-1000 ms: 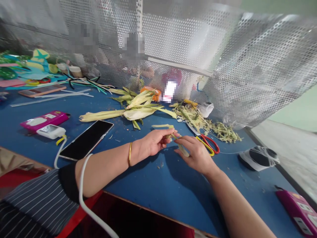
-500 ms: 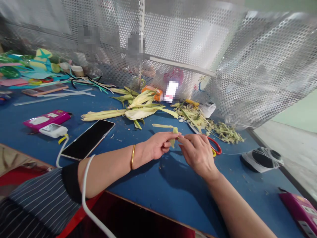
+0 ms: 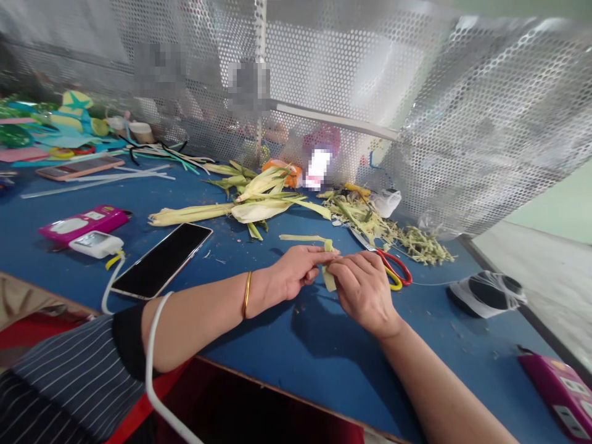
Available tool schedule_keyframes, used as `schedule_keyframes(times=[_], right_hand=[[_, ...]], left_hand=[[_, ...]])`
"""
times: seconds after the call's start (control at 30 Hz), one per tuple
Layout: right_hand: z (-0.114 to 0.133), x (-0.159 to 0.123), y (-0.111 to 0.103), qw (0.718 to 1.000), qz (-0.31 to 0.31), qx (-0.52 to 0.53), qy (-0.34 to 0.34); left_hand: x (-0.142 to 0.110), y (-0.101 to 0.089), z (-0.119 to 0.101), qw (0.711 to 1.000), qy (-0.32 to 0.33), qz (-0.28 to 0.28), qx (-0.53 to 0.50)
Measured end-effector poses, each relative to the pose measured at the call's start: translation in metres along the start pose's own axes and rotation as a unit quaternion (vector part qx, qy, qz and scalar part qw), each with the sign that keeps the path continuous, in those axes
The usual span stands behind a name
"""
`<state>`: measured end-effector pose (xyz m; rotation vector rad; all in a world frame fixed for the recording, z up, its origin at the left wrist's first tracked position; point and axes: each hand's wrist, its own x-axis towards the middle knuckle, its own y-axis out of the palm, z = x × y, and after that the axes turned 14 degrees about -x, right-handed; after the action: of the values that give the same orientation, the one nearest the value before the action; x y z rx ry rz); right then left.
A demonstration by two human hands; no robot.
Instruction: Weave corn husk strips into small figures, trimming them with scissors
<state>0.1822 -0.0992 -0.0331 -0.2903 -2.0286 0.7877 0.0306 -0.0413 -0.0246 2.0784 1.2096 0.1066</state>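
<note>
A pale green strip of corn husk [image 3: 303,238] is folded over near my fingertips, with one long end pointing left and a short end hanging below. My left hand [image 3: 298,271] pinches it between thumb and fingers. Against those fingertips, my right hand [image 3: 363,290] is closed on the lower part of the same strip. The exact grip of the right fingertips is hidden behind the hand. Scissors with red and yellow handles [image 3: 401,271] lie just beyond my right hand. Behind both hands rests a pile of corn husks [image 3: 263,206].
Shredded husk trimmings [image 3: 416,243] lie at the back right, near a wrapped thread spool [image 3: 488,295]. A black-screened phone [image 3: 161,260], a white device [image 3: 96,244] and a magenta power strip [image 3: 83,223] are at left. A white cable [image 3: 150,370] crosses my left forearm. Perforated metal panel [image 3: 333,74] stands behind.
My right hand has shifted slightly left and down, closer to the left fingertips. The short hanging end of the husk strip now shows more. The left hand barely moved.
</note>
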Motion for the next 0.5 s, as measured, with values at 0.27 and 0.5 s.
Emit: schedule_keyframes(times=[0.27, 0.5], right_hand=[[-0.0003, 0.0002, -0.0018, 0.999, 0.026, 0.037, -0.022], [0.0023, 0.0012, -0.0053, 0.997, 0.035, 0.053, -0.033]], left_hand=[[-0.0003, 0.0003, 0.0023, 0.997, 0.051, -0.011, 0.058], [0.0002, -0.0017, 0.0013, 0.996, 0.059, -0.006, 0.062]])
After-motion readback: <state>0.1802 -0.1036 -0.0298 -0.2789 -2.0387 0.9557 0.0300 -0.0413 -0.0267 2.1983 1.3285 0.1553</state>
